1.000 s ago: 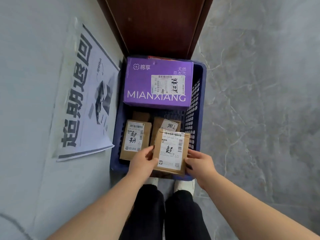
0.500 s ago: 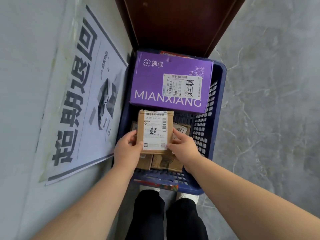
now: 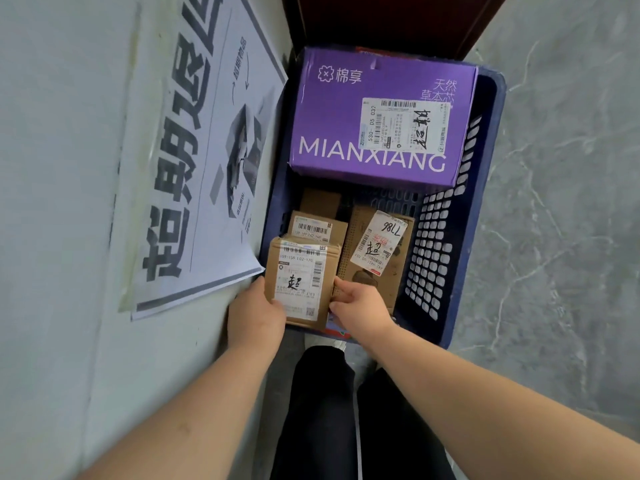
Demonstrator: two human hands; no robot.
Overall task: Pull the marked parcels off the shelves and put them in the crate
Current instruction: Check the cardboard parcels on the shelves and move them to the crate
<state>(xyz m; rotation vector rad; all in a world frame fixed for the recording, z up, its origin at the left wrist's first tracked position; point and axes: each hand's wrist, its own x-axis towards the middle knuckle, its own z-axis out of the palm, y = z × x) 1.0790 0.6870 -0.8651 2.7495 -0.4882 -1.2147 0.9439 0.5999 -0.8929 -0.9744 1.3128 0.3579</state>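
Note:
A dark blue slotted crate [image 3: 460, 216] stands on the floor below me. A small brown marked parcel [image 3: 299, 282] with a white label sits in its near left corner, gripped on its left side by my left hand [image 3: 256, 313] and on its right side by my right hand [image 3: 360, 306]. Behind it lies another small brown parcel [image 3: 317, 226]. To the right lies a flat brown parcel [image 3: 379, 251] with a label reading 7186. A large purple box [image 3: 377, 123] marked MIANXIANG rests across the crate's far end.
A white poster [image 3: 194, 161] with large black characters is stuck on the grey wall at left. A dark brown wooden panel [image 3: 381, 22] stands behind the crate. Grey marble floor [image 3: 561, 202] lies to the right. My dark trousers [image 3: 329, 410] show below.
Both hands have lowered the small parcel from above the crate's middle down into the near left corner, uncovering the flat parcel on the right. The camera has moved closer.

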